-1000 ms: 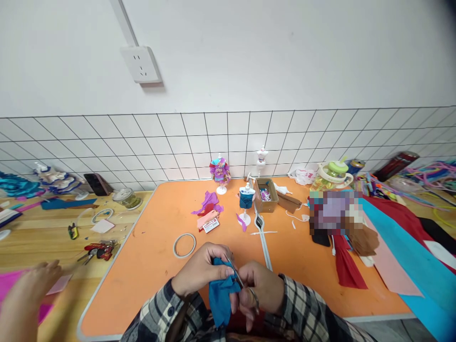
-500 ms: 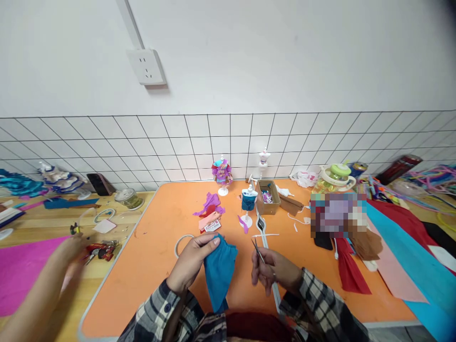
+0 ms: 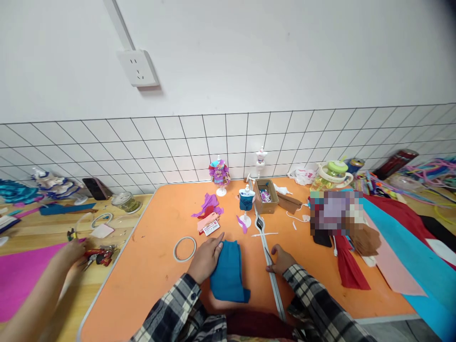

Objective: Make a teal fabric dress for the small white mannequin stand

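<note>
A teal piece of crepe paper [image 3: 228,271] lies flat on the orange table [image 3: 156,275] in front of me. My left hand [image 3: 206,256] rests on its left edge with the fingers stretched out flat. My right hand [image 3: 281,260] sits to the right of the paper, by the table's centre seam, fingers curled round small scissors [image 3: 268,259] whose tip touches the table. Beyond them stands a small white mannequin with a teal wrap [image 3: 246,204], and a dressed mannequin [image 3: 220,174] stands by the wall.
Another person's hand [image 3: 73,251] reaches over keys [image 3: 98,254] and magenta paper [image 3: 21,275] at the left. A tape ring [image 3: 185,248], paper scraps [image 3: 208,209], a cardboard box [image 3: 265,195], a green-lidded jug [image 3: 333,175] and red, pink and blue sheets [image 3: 392,247] surround the work spot.
My hands came apart and lowered. The teal paper, held up before, now lies flat under my left hand. My right hand brought the scissors down to the table.
</note>
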`<state>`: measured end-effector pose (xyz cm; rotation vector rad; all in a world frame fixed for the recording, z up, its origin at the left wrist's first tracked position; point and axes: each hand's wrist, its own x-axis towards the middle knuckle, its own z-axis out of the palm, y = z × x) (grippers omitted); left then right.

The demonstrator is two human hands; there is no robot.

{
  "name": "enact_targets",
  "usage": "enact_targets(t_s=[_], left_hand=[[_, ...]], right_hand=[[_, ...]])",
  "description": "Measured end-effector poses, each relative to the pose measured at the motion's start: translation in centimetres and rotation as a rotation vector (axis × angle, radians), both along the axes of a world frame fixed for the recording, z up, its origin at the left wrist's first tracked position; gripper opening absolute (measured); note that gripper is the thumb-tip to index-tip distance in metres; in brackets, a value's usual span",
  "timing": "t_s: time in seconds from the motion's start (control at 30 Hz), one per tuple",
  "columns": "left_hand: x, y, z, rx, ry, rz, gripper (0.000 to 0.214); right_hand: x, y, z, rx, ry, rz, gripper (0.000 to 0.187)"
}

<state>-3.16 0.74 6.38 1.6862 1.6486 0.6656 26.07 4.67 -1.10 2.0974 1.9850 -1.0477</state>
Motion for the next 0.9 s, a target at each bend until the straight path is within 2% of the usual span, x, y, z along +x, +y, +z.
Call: enact_targets(t_s=[0.07, 0.13, 0.3, 0.37, 0.5, 0.57, 0.67, 0.73, 0.8, 0.83, 0.9], left_hand=[[-0.7, -0.2, -1.4, 0.054, 0.149, 0.051, 0.047], [-1.2, -0.7, -2.2, 0.095, 0.14, 0.106, 0.048], [-1.6, -2.2, -2.1, 0.114, -0.274, 0.252, 0.052], [-1.6, -2.5, -1.8, 0.026, -0.466, 0.293, 0.053], [-1.2, -2.3, -2.3, -0.293, -0.786, 0.346, 0.057], [-0.6, -2.3, -2.6, -0.384, -0.818, 0.355, 0.058], [0.1, -3.0, -2.3, -0.406, -0.792, 0.356, 0.058], [0.4, -4.0, -2.0, -0.358, -0.72, 0.286, 0.058], [0.3, -5.2, -1.7, -0.271, -0.535, 0.098, 0.055], [0.2, -5.9, -1.8, -0.264, -0.42, -0.015, 0.057], [0.0, -7.0, -2.0, -0.307, -0.204, -0.155, 0.069]], right_hand=[[0.1, 0.1, -0.4, -0.023, 0.023, -0.015, 0.045], [0.1, 0.2, -0.6, -0.039, 0.05, -0.019, 0.046], [0.2, 0.0, -0.5, -0.083, 0.084, -0.033, 0.041], [0.2, -0.1, -0.3, -0.09, 0.085, -0.033, 0.036], [0.1, -0.1, 0.0, -0.009, 0.059, -0.024, 0.035], [0.1, -0.2, 0.0, 0.012, 0.05, -0.018, 0.034], [0.2, -0.5, 0.0, -0.014, 0.062, -0.002, 0.019], [0.4, -0.7, 0.2, -0.012, 0.071, 0.027, 0.012], [0.2, -0.7, 0.6, 0.034, 0.066, 0.066, 0.01], [-0.1, -0.7, 0.9, 0.069, 0.062, 0.086, 0.008], [-1.2, -0.7, 1.6, 0.152, 0.073, 0.139, 0.006]])
